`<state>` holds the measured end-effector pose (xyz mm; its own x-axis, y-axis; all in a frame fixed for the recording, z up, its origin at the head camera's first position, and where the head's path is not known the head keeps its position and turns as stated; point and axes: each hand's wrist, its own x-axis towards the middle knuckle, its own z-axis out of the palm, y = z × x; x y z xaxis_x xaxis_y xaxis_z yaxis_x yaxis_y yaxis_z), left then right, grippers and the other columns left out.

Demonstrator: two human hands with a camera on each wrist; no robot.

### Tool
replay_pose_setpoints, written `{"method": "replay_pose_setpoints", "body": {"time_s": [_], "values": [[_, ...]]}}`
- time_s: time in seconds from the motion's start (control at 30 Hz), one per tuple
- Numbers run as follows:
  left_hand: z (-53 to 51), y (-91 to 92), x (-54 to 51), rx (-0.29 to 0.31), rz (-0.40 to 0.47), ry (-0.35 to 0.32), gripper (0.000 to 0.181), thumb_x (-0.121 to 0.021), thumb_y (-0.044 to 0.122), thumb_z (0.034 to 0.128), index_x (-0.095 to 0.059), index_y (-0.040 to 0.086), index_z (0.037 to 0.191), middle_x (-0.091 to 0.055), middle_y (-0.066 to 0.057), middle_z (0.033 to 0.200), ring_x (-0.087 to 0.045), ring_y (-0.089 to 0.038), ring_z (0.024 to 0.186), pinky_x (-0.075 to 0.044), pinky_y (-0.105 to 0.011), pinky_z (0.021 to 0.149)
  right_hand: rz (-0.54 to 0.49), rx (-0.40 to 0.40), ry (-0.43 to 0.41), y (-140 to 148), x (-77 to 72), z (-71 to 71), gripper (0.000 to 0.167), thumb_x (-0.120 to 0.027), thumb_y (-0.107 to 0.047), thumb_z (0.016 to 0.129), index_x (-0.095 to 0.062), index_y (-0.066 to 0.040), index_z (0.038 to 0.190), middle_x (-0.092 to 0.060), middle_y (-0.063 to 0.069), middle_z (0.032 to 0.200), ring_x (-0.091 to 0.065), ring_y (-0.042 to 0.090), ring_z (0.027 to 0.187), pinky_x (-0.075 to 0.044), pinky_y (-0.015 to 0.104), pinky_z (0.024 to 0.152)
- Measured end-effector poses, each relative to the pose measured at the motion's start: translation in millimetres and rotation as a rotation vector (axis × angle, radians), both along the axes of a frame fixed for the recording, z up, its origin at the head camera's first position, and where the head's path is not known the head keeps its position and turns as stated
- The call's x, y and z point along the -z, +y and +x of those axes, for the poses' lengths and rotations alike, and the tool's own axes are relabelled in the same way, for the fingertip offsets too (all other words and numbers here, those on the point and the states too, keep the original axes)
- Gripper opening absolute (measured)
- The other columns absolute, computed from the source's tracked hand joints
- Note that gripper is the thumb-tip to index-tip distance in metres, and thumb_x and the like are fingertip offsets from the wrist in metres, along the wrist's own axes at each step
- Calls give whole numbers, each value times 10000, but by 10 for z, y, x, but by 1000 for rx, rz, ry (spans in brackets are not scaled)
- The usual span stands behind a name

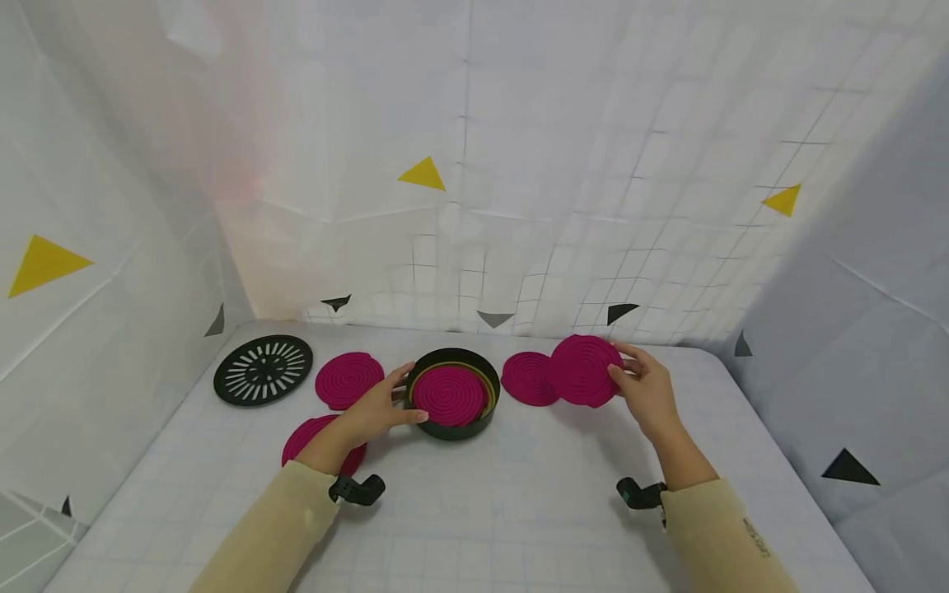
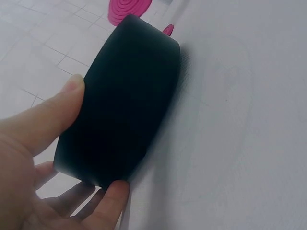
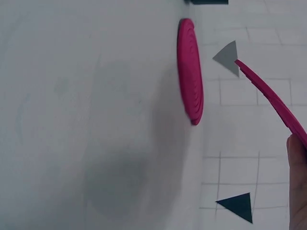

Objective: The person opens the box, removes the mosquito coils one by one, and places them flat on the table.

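My left hand (image 1: 374,413) grips the side of a round dark holder (image 1: 448,432), thumb on the near side and fingers behind. The left wrist view shows only its dark side wall (image 2: 120,96). Inside lies a magenta spiral-ridged coaster (image 1: 448,395), ringed by a thin yellowish band. At the edge of another magenta coaster (image 1: 586,371), my right hand (image 1: 647,394) pinches with thumb and fingers, keeping it above the table. The right wrist view catches this held coaster (image 3: 271,98) nearly edge-on. Just left of it, partly covered in the head view, a coaster (image 1: 526,380) lies flat.
Two more magenta coasters lie left of the holder, a far one (image 1: 348,380) and a nearer one (image 1: 302,435) partly under my left forearm. A black slotted disc (image 1: 237,387) sits at the far left. White sheets with yellow and dark triangles surround the white table (image 1: 504,511).
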<state>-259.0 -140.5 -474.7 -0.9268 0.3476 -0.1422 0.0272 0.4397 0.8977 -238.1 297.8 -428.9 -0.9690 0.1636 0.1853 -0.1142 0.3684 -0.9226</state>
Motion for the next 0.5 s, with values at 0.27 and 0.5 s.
{"method": "replay_pose_setpoints", "body": {"time_s": [0.27, 0.5], "values": [[12, 4, -15, 2, 5, -3, 1042, -865, 334, 792, -221, 218, 1604, -317, -168, 1597, -321, -367, 1457, -341, -588, 1112, -56, 79, -57, 160, 148, -105, 504, -602, -37, 993, -460, -3, 1476, -572, 330, 1267, -658, -16, 826, -579, 205, 707], [16, 2, -24, 2, -1, -1, 1039, -862, 333, 797, -219, 218, 1605, -317, -170, 1596, -325, -370, 1455, -363, -590, 1096, -55, 138, -91, 265, 253, -189, 488, -600, -13, 989, -477, -1, 1461, -576, 311, 1251, -646, -20, 806, -577, 199, 694]]}}
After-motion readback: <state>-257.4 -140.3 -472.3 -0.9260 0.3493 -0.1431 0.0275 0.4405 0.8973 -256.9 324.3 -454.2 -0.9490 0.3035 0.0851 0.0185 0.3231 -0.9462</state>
